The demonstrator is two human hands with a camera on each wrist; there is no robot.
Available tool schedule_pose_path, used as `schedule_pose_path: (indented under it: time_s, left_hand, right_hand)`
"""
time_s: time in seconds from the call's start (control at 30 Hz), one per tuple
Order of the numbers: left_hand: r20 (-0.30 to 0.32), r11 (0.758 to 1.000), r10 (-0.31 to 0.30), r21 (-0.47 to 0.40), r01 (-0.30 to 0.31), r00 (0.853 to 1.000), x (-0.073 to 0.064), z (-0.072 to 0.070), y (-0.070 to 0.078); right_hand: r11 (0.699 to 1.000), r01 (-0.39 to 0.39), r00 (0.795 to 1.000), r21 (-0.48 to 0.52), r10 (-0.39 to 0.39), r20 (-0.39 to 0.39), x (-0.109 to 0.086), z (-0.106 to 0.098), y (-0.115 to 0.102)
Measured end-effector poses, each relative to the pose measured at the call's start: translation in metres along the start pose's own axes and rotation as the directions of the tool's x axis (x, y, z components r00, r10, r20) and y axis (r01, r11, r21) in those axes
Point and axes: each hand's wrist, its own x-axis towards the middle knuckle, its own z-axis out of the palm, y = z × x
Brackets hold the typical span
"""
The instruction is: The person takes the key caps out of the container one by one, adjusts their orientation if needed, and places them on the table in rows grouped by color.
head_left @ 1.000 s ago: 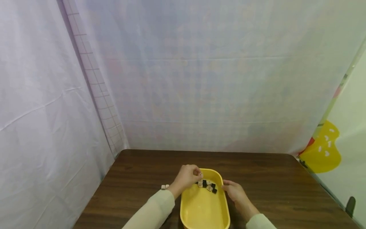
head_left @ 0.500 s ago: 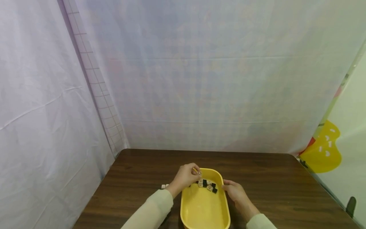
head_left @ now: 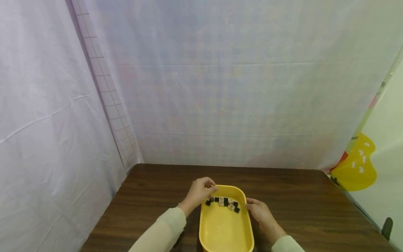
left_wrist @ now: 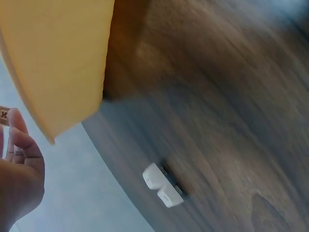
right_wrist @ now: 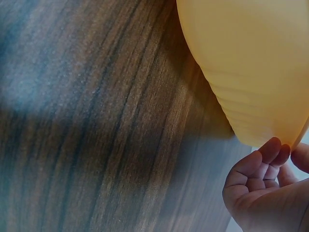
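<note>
Several pale and black tiles [head_left: 221, 203] already lie in the far part of your yellow tray [head_left: 225, 225]; its near part is bare. Looks partway: your left grip [head_left: 199, 190] pinches one more marked tile [left_wrist: 4, 114] by the tray's far left corner, not yet set down. At least two white pieces [left_wrist: 153, 177] sit outside on the surface [left_wrist: 241, 121]. Right grip [head_left: 259, 211] clasps the tray's right side.

- My left-wrist view crops the left hand [left_wrist: 24, 179] and its pinched block [left_wrist: 4, 115].
- Head view's lower edge clips the yellow tray [head_left: 226, 229].
- I can't read the small blocks [head_left: 221, 203] inside it.
</note>
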Motion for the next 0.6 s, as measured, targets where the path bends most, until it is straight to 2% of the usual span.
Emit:
schedule_pose_path:
  time_s: [0.13,0.23,0.43,0.6]
  left_hand:
    - [-0.001,1.0,-0.013,0.02,0.013,1.0,-0.002,-0.013,-0.006]
    - [-0.029,0.998,-0.004,0.066,0.006,1.0,-0.005,-0.027,-0.012]
    - [-0.109,0.993,0.013,0.118,0.0,0.994,-0.015,-0.063,-0.034]
    - [-0.148,0.984,-0.018,0.171,0.043,0.989,-0.029,-0.093,-0.054]
  right_hand:
    - [1.0,-0.002,1.0,-0.003,0.002,0.0,0.0,0.0,0.0]
    - [1.0,-0.003,1.0,-0.002,0.003,-0.001,0.0,0.0,0.0]
    - [1.0,-0.021,1.0,0.008,0.021,-0.004,0.0,0.0,0.0]
    - [1.0,-0.018,1.0,0.008,0.018,-0.005,0.0,0.0,0.0]
